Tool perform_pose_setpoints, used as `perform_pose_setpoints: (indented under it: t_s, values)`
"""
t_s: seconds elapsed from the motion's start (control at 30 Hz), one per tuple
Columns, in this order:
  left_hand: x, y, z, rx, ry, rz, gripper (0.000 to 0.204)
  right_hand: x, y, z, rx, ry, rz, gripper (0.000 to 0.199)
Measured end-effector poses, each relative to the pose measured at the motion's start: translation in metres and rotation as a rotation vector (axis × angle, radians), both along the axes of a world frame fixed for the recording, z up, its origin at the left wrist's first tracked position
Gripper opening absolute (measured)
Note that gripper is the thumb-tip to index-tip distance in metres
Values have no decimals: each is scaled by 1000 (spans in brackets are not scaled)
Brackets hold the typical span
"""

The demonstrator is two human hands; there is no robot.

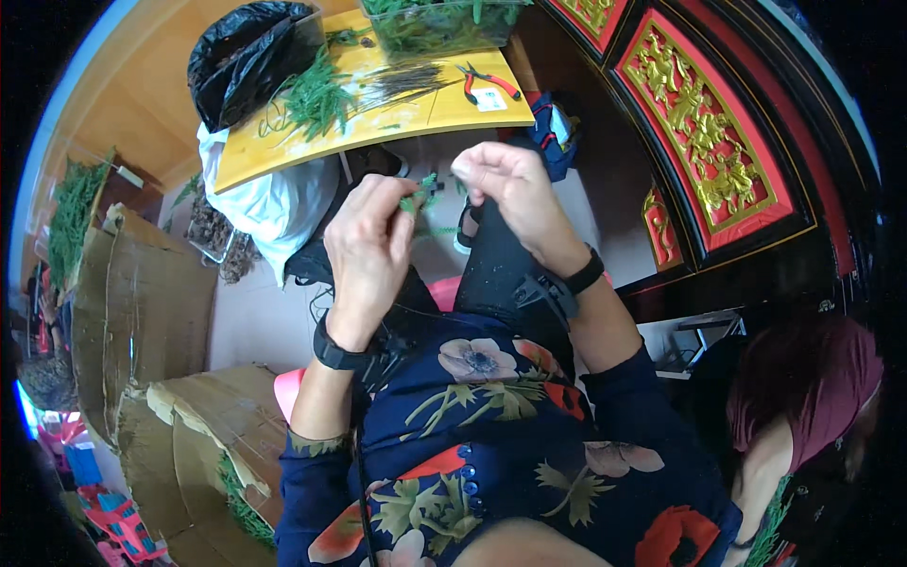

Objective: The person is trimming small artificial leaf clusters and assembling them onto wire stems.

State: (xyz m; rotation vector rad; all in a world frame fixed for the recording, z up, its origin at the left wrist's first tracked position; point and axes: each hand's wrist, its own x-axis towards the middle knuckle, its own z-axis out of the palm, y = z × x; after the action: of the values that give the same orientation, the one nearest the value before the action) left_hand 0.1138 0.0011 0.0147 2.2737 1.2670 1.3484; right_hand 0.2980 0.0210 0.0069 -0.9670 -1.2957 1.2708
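Above my lap, my left hand pinches a small feathery green sprig between thumb and fingers. Slightly higher and to the right, my right hand is closed, its thumb pressed to the index finger. What that pinch holds, if anything, is too small to make out. Beyond both hands lies a yellow tabletop. On it are a heap of green fern-like sprigs, a bundle of thin dark stems and red-handled pliers.
A clear bin of greenery and a black plastic bag are at the table's far side. A white bag hangs below it. Cardboard boxes stand left; carved red-and-gold panels and another person's maroon sleeve are right.
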Motion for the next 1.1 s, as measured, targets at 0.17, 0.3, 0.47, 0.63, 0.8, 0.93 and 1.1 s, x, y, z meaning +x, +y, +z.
perform_pose_setpoints:
  t_s: [0.17, 0.3, 0.47, 0.63, 0.8, 0.93, 1.1]
  values:
    - [-6, 1, -2, -310, -267, -104, 10, 3, -2, 7, 61, -52, -46, 13]
    - [-2, 0, -3, -456, -404, -176, 11, -8, -12, 17, 198, -222, -2, 14]
    - [0, -2, 3, -657, -557, -245, 7, -6, -14, 21, 278, -345, 12, 11]
    - [-1, 0, 1, -862, -779, -375, 4, -4, -11, 15, 335, -350, 46, 10]
    - [-9, 9, -11, -731, -653, -267, 6, -5, 11, 9, 205, -277, 145, 13]
    - [-8, 19, -7, -633, -635, -161, 8, 33, 130, -30, 226, -754, -304, 52]
    - [-14, 17, -10, -631, -690, -139, 9, 39, 203, -46, -49, -1399, -538, 84]
